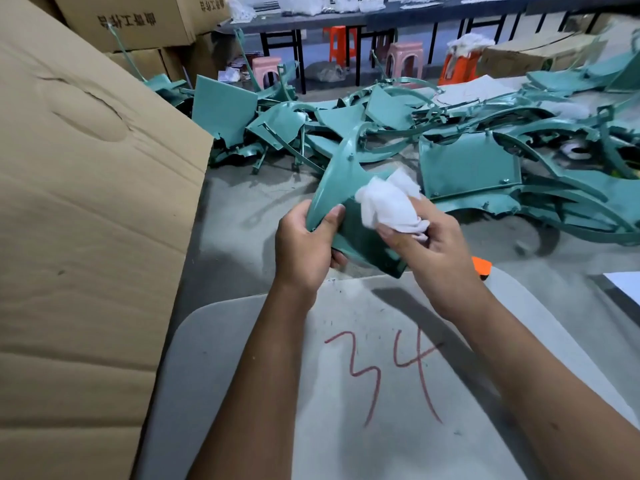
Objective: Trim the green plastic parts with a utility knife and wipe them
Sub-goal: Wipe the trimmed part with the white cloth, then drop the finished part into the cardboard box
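Note:
A curved green plastic part (341, 188) is held up over the table. My left hand (306, 245) grips its lower left edge, thumb on top and fingers underneath. My right hand (426, 244) holds a crumpled white cloth (389, 202) and presses it against the part's face. An orange-handled utility knife (482, 266) lies on the table just right of my right wrist, mostly hidden by it.
A large pile of green plastic parts (467, 161) covers the table beyond my hands. A big cardboard box (86, 202) stands at the left. A grey board marked "34" (346, 393) lies under my forearms. Stools and a long table stand at the back.

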A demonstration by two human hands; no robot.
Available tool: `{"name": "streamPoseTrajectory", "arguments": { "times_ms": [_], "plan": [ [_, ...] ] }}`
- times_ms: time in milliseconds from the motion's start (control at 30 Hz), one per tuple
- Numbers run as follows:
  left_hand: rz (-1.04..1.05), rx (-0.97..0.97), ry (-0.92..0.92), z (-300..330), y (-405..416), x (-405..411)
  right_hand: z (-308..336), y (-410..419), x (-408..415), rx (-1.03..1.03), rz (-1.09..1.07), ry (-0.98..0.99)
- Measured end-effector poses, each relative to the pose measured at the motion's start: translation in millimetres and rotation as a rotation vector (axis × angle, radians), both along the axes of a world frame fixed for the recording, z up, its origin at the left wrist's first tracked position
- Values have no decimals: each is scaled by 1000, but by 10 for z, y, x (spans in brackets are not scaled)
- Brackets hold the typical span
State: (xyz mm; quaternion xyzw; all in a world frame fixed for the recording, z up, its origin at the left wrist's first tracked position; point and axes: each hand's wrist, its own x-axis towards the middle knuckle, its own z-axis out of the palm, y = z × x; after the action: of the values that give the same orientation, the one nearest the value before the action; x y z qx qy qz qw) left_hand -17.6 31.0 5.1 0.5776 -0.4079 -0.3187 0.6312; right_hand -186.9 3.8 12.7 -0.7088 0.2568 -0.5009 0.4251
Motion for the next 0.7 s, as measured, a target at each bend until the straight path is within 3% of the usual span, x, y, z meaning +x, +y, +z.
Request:
{"name": "streamPoseTrajectory", "arguments": {
  "times_ms": [67, 200, 333, 400, 533, 600, 700],
  "plan": [
    [58, -28, 63, 21, 7, 46, -14, 47, 25, 28, 5, -31],
    [69, -32, 188, 66, 65, 299, -42, -31, -4, 46, -252, -60],
    [198, -72, 286, 64, 130, 495, 10, -117, -139, 196, -394, -109],
    [278, -84, 268, 53, 127, 510, 28, -17, -119, 211, -259, -84],
    [397, -105, 251, 49, 101, 455, 27, 194, -18, 193, 239, 32],
    [444, -108, 211, 43, 101, 437, 58, 187, -6, 297, 510, 80],
    [523, -97, 172, 32, 97, 426, 96, 30, -108, 469, 719, -59]
  ]
}}
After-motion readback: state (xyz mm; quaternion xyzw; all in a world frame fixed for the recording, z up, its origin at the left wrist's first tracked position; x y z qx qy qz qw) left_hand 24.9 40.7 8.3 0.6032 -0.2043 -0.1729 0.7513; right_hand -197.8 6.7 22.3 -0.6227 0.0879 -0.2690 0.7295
